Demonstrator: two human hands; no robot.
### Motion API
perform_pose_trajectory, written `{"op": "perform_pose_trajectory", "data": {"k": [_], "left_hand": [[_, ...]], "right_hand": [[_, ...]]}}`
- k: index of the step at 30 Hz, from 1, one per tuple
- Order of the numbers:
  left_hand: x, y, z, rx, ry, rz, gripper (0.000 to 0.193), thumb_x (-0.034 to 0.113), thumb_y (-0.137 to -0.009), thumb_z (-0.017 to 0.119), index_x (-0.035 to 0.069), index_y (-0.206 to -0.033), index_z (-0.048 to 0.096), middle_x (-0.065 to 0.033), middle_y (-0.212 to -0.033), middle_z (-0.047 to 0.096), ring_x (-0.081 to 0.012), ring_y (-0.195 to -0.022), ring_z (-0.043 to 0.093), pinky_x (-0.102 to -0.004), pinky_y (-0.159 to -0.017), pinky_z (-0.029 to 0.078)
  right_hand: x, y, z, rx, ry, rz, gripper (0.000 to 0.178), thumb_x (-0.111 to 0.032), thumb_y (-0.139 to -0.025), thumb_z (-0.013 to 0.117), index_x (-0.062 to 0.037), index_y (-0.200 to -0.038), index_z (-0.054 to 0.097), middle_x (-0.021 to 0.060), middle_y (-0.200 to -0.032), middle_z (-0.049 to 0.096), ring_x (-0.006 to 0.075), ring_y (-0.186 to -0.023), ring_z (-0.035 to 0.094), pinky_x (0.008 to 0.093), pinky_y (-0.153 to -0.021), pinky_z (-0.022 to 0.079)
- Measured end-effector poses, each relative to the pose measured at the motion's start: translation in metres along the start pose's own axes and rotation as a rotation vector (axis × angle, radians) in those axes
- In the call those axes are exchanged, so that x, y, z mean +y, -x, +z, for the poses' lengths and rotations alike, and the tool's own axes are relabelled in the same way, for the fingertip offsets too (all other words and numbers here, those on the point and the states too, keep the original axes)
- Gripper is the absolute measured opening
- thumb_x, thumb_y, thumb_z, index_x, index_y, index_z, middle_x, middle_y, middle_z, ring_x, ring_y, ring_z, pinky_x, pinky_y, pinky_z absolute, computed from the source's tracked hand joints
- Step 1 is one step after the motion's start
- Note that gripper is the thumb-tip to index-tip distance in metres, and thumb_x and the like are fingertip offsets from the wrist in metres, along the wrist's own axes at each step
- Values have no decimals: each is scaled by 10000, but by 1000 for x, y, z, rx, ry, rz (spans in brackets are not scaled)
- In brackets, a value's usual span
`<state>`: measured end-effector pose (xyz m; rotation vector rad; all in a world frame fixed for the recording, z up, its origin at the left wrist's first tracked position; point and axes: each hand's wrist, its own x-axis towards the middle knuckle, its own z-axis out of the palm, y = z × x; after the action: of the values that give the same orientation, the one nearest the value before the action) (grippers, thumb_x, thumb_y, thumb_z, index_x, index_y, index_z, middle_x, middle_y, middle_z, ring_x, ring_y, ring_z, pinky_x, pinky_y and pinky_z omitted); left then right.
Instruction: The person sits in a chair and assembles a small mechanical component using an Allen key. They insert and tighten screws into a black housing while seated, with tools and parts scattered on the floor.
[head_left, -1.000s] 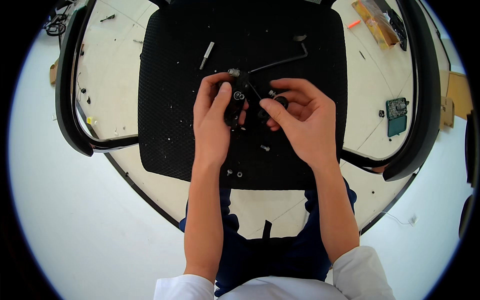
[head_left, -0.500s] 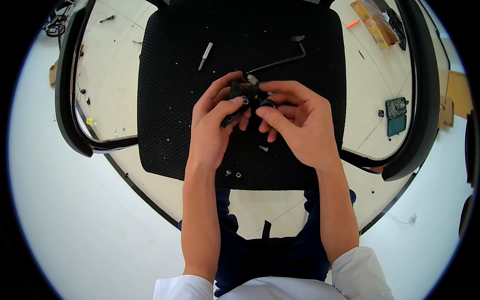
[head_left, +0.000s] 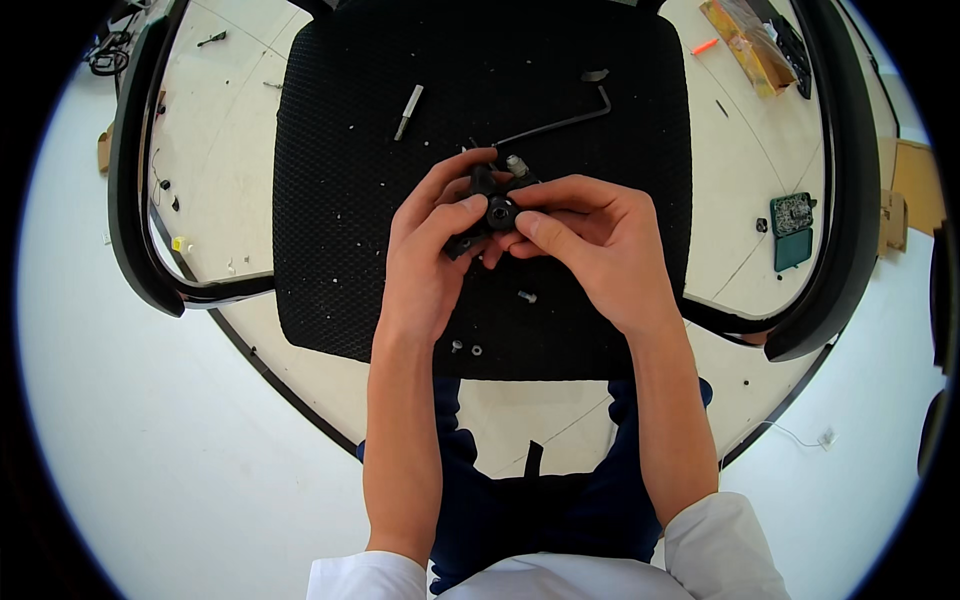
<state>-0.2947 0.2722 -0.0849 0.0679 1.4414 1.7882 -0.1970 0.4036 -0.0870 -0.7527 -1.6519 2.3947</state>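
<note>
Above the black mesh chair seat, my left hand is closed around a small black mechanical part. My right hand pinches a round black piece with a hole in its middle, pressed against that part near my left thumb. Fingers cover much of both. A metal fitting shows just beyond my right fingers. Nearer me on the seat lie a small bolt, a screw and a nut.
An L-shaped hex key and a white-handled tool lie on the seat's far half. Curved black armrests flank it. On the floor at right are an open green case and a yellow package.
My right hand has moved left, bringing the round black piece from beside the part onto it. The metal fitting has shifted slightly right, and my left hand has barely moved.
</note>
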Motion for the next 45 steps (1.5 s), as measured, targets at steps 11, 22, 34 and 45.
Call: {"op": "perform_pose_trajectory", "data": {"k": [11, 22, 34, 45], "left_hand": [[-5, -1, 3, 58, -103, -5, 445, 190, -799, 715, 13, -1197, 623, -75, -879, 587, -87, -618, 501, -209, -547, 400], [-1, -2, 1, 43, 96, -70, 428, 158, -820, 670, -25, -1203, 606, -81, -901, 614, -108, -690, 585, -216, -559, 446], [-11, 0, 5, 1, 130, 4, 580, 86, -709, 730, -28, -1253, 568, -122, -1029, 612, -134, -798, 598, -219, -660, 473], [-6, 0, 6, -127, 31, 43, 546, 232, -729, 723, -10, -1209, 624, -122, -1008, 656, -156, -849, 624, -232, -657, 482]], "right_hand": [[-7, -1, -8, 81, -15, 151, 212, -12, -796, 750, 50, -947, 615, 185, -850, 709, 209, -754, 730, 267, -688, 606], [-2, 3, 8, 204, 26, -66, 250, 40, -776, 762, 30, -963, 596, 173, -892, 672, 212, -795, 719, 261, -704, 610], [3, 2, 2, 141, -185, -10, 165, 29, -778, 753, 14, -864, 612, 127, -859, 660, 170, -750, 693, 270, -732, 586], [-4, 15, -7, 96, -400, 165, 179, -24, -798, 759, -10, -815, 582, 152, -785, 673, 209, -696, 719, 255, -607, 611]]}}
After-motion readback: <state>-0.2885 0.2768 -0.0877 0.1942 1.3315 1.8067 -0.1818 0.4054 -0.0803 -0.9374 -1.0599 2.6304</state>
